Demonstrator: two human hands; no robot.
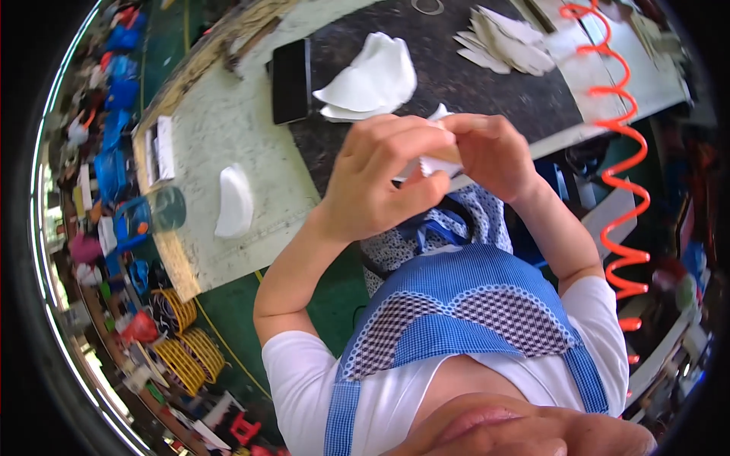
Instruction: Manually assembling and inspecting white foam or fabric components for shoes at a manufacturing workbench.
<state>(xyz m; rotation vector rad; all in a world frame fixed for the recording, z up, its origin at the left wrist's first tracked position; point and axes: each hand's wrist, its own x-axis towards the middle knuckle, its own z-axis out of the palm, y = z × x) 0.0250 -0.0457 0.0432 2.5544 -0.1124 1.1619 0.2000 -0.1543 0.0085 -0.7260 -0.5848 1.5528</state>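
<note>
Holding a small white piece (pixel 436 165) at its zigzag edge, the left hand (pixel 384 175) closes bent fingers and thumb around it; the right hand (pixel 498 156) curls in alongside, fingertips touching, its exact grip hidden. Looks light, soft and bendy, probably best pinched by the rim. Just beyond the left hand, white pieces (pixel 372 76) lie stacked on the bench (pixel 277 190), a black phone (pixel 292 81) beside them; farther out past the right hand, pale cut pieces (pixel 506 42).
</note>
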